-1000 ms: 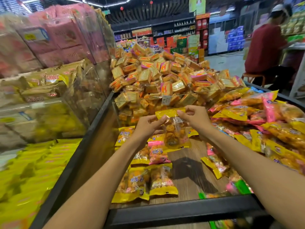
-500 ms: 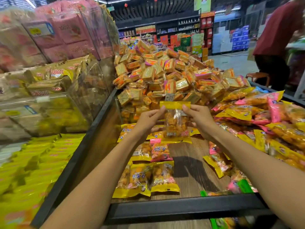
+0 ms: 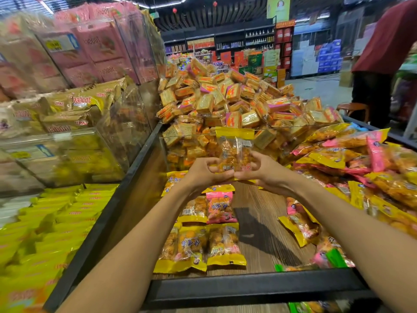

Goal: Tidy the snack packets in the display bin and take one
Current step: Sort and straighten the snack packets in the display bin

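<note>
Supermarket snack aisle: my left hand (image 3: 204,171) and right hand (image 3: 259,169) pinch lower corners of one yellow snack packet (image 3: 234,150), raised above display bin (image 3: 248,288). Packet upright, long axis vertical, yellow top seal up, clear window facing me. Both hands directly under it, equally near, knuckles almost touching. Tidy rows of packets (image 3: 203,247) lie below on wooden bin floor; loose heap (image 3: 361,163) to my right. My read: packet chosen, ready to draw toward me.
</note>
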The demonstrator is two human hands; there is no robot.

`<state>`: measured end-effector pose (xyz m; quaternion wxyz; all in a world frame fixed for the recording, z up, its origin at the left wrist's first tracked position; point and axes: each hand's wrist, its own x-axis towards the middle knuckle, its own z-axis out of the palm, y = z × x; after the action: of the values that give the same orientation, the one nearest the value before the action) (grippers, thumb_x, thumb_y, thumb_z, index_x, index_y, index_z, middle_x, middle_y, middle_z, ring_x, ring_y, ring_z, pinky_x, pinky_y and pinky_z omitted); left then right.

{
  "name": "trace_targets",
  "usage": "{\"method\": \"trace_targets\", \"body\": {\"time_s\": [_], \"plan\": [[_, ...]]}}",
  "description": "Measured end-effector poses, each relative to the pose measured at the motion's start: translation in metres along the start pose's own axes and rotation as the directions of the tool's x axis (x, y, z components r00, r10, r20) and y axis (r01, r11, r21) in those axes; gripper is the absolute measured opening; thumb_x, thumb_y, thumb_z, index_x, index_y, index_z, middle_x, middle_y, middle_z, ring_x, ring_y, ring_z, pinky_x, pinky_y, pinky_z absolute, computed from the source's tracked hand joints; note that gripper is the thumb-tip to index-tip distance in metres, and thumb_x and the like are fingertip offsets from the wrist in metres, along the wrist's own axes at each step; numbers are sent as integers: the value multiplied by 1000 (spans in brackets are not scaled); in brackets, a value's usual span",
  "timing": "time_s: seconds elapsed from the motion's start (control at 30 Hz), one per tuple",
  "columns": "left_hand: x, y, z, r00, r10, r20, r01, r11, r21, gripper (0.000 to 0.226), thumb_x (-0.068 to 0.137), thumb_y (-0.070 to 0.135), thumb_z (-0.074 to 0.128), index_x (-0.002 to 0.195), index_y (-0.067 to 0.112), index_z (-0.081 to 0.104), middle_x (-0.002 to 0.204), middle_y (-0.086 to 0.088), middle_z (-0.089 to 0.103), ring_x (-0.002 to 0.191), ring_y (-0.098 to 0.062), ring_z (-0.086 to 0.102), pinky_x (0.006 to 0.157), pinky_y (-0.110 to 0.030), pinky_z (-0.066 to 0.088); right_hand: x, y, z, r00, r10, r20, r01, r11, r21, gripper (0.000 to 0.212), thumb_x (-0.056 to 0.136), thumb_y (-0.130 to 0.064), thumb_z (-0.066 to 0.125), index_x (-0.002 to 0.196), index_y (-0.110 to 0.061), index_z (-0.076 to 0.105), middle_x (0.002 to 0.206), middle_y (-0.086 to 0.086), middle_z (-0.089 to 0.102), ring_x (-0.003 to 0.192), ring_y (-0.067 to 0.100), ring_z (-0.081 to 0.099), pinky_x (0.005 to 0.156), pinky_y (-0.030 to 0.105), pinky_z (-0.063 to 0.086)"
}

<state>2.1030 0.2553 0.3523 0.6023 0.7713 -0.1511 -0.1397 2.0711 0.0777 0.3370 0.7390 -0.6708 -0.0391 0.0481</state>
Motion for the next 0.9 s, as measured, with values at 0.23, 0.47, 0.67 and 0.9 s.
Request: {"method": "trace_targets", "body": {"time_s": [0.23,0.47,0.67,0.9], "plan": [[1,-1,4,985,140,-103,-122,979,164,60,78,15,75,129,0,48,87,-4,64,79,-15,67,69,-27,59,-3,-5,-3,997,-60,-49,60,998,-10,65,75,18,64,132,-10,48,111,9,69,94,18,69,67,24,57],[-5,4,18,830,417,-370,-228,860,457,51,82,33,72,121,12,46,104,0,55,85,-13,60,80,-31,53,-5,-5,1,978,-140,-158,136,990,-33,56,74,25,59,115,-13,57,105,10,67,93,19,66,73,23,58],[-1,0,22,874,230,-428,-216,973,82,37,88,36,64,113,10,53,107,-9,63,91,-21,67,79,-38,58,-5,2,13,922,-319,-219,233,910,-343,64,71,10,74,129,-11,57,112,4,63,108,16,60,76,15,50],[3,5,16,959,132,-253,-174,973,-152,44,85,41,64,112,7,61,102,-10,69,97,-22,67,88,-35,55,-14,3,30,889,-449,-92,331,768,-548,44,77,-15,76,115,-32,61,105,-2,53,99,12,55,86,29,49]]}}
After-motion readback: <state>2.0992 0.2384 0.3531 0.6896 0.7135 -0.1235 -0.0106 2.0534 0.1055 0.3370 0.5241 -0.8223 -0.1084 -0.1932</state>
